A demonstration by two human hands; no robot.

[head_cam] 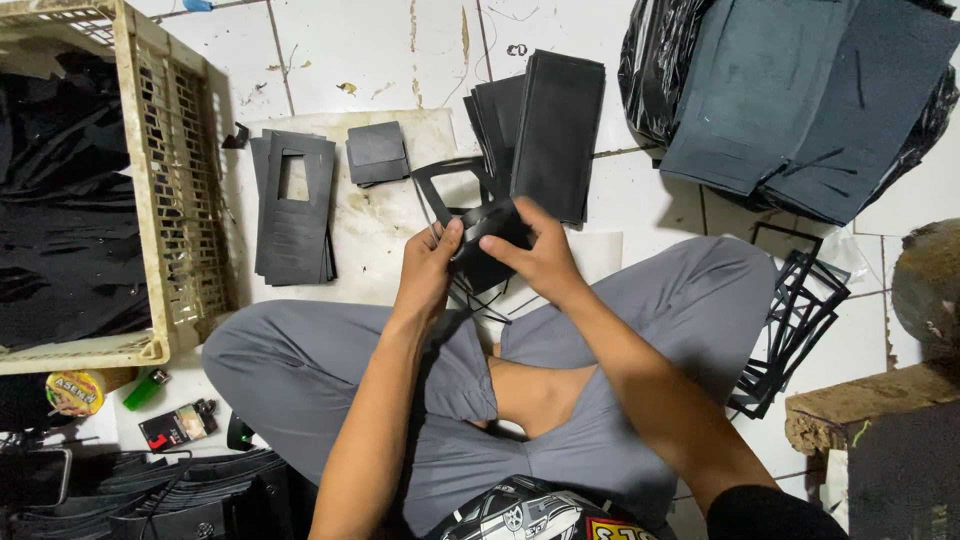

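Nearest the camera, at the lower left beside the person's grey-trousered knee, lie a small flat red-and-black packet (177,425), a green lighter (146,388) and a round yellow-labelled tin (75,392), all just below the corner of a cream plastic crate (170,190) lined with black sheeting. Above the crossed legs both hands meet over the tiled floor: the left hand (428,268) pinches the left edge of a black cut-out piece (492,228) between thumb and fingers, and the right hand (535,252) grips the same piece from the right, thumb on top, so the piece sits between the two hands and partly under the right fingers. Just behind it a black frame-shaped offcut (445,180) juts up from the grasp. Further out, on a stained white board (385,215), rest a stack of black panels with a window cut (293,205) and a small square stack (377,152); a taller black stack (555,132) stands beyond the hands. To the right lie tangled black frame offcuts (795,320), and farthest away dark sheets (810,95) spill from a black plastic bag (655,60)
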